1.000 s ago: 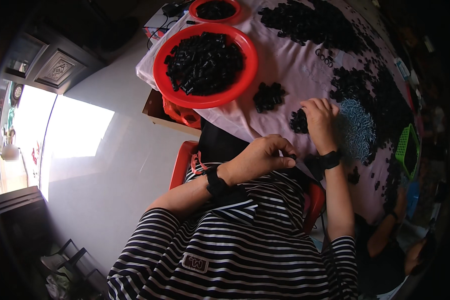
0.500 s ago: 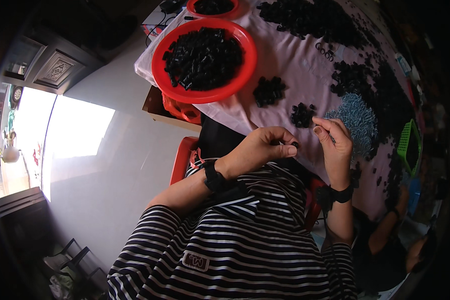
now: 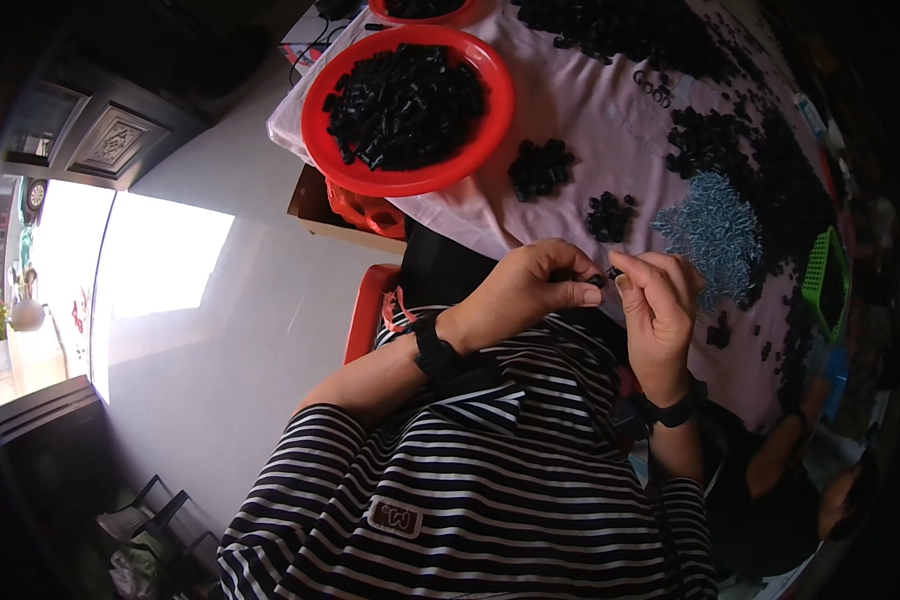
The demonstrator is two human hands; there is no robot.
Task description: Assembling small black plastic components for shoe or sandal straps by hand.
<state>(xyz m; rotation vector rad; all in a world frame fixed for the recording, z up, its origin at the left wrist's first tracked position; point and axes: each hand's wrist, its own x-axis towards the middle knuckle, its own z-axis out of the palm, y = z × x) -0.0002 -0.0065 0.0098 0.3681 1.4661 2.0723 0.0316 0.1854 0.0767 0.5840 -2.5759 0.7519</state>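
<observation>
My left hand (image 3: pixel 530 288) is closed, pinching a small black part (image 3: pixel 597 281) between thumb and forefinger. Close against it, my right hand (image 3: pixel 660 305) has its thumb and fingertips pinched together at the part's edge. Something tiny and dark shows at those fingertips, too small to name. Just beyond the hands on the pink cloth lie a small cluster of black pieces (image 3: pixel 609 216) and, left of it, a bigger cluster of black parts (image 3: pixel 541 170). Right of them spreads a heap of thin blue-grey, screw-like pieces (image 3: pixel 710 232).
A red basin (image 3: pixel 320 160) full of black parts stands at the table's left, with a second red basin (image 3: pixel 425 18) behind. Large black heaps (image 3: pixel 630 35) cover the far side. A green basket (image 3: pixel 825 285) is at right, near another person's arm (image 3: pixel 775 455).
My right hand has come left and slightly down from beside the blue-grey heap, meeting the black part in my left hand. My left hand has barely moved.
</observation>
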